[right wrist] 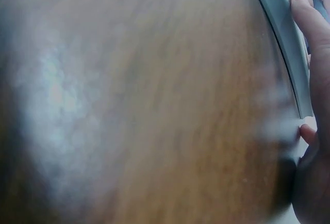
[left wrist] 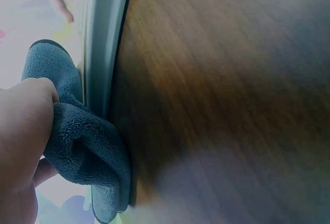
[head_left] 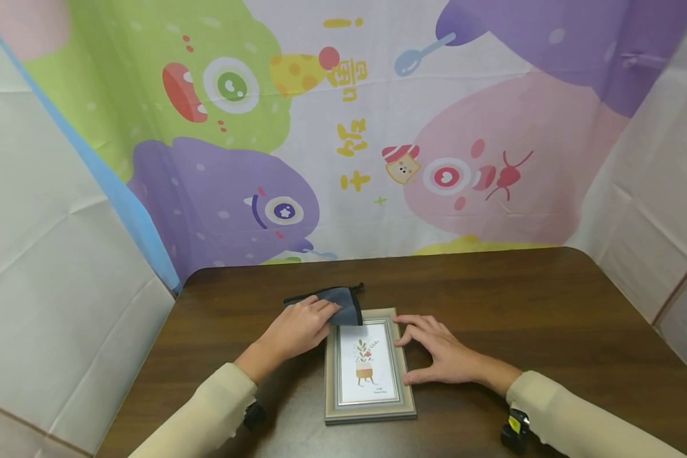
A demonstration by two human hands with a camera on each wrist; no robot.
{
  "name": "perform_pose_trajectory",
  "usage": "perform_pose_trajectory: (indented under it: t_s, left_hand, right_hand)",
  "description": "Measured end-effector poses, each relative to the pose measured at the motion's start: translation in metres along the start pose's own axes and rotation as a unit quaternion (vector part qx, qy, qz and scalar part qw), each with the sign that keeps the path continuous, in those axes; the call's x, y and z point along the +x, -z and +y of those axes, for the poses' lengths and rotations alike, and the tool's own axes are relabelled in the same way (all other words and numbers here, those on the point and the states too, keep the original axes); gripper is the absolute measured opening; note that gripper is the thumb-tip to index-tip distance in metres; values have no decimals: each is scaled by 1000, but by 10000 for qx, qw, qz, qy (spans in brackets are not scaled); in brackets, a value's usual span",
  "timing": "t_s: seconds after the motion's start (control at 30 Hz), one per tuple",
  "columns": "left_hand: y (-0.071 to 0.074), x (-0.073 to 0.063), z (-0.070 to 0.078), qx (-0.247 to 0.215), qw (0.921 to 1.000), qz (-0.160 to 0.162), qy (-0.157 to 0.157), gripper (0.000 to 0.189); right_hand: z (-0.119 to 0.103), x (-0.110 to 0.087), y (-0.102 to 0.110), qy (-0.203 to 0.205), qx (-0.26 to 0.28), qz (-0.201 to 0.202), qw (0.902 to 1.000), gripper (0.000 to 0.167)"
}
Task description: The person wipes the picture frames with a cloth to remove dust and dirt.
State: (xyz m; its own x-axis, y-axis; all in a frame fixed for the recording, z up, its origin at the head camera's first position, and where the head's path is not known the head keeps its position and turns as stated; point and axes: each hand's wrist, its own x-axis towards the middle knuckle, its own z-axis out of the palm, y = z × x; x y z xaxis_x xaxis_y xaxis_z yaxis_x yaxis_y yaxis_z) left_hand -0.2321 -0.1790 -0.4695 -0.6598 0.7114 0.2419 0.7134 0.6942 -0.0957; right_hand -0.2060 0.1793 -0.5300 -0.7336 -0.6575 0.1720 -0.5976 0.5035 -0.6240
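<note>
A picture frame (head_left: 332, 381) with beige and grey borders lies on the brown table, its print of a potted plant (head_left: 364, 369) facing up. Across the frame's top left part, my left hand (head_left: 300, 327) holds a grey-blue cloth (head_left: 348, 304) with dark edging. The left wrist view shows the fuzzy cloth (left wrist: 85, 136) bunched under the fingers and hanging over the frame's side. At the frame's right edge, my right hand (head_left: 443, 353) is spread, with thumb and fingertips touching the border. In the right wrist view, the thumb (right wrist: 307, 15) lies along the frame's side.
The wooden table (head_left: 521, 299) extends on both sides of the frame. Behind it hangs a curtain (head_left: 366, 127) printed with cartoon monsters, and pale cloth walls (head_left: 51, 254) stand at the sides. Each wrist carries a small dark device (head_left: 514, 432).
</note>
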Motion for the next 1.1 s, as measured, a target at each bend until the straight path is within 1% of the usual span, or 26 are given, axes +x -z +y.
perform_pose_trajectory:
  t_s: [0.2,0.37,0.47,0.6,0.7,0.73,0.77,0.87,0.93,0.97,1.03,1.1]
  left_hand:
    - [-2,-1,2,89,9999,-55,88,37]
    - [-2,-1,2,150,9999,-50,53,37]
    - [-2,-1,2,106,9999,-75,23,38]
    - [-3,-3,0,-94,9999,-70,-29,40]
    - [-4,-4,-1,-291,9994,44,-153,42]
    - [-13,-5,-7,-344,9990,141,-255,43]
    - [-13,-5,-7,-358,9986,221,-309,43]
    - [-15,-4,-7,-254,9979,418,-416,40]
    - [-17,-2,-7,-116,9979,473,-425,38]
    - [-9,0,-1,-45,9985,420,-359,36]
    - [-11,2,0,20,9988,346,-356,35]
    - [-13,6,1,-59,9989,278,-377,34]
  right_hand:
    - [1,0,0,3,70,-59,10000,49]
    - [2,0,1,-32,98,-99,9999,51]
    - [2,0,0,-38,71,-98,9999,51]
    - [2,0,0,-21,44,-97,9999,51]
    - [2,0,1,-14,55,-97,9999,51]
    - [1,0,1,-19,52,-93,9999,51]
    - [1,0,1,-21,50,-88,9999,51]
    - [2,0,1,-18,40,-72,10000,51]
    - [1,0,1,-12,39,-66,10000,51]
    - [1,0,1,-7,40,-64,10000,51]
    - [1,0,2,-4,46,-67,10000,51]
    - [1,0,2,-3,47,-68,10000,51]
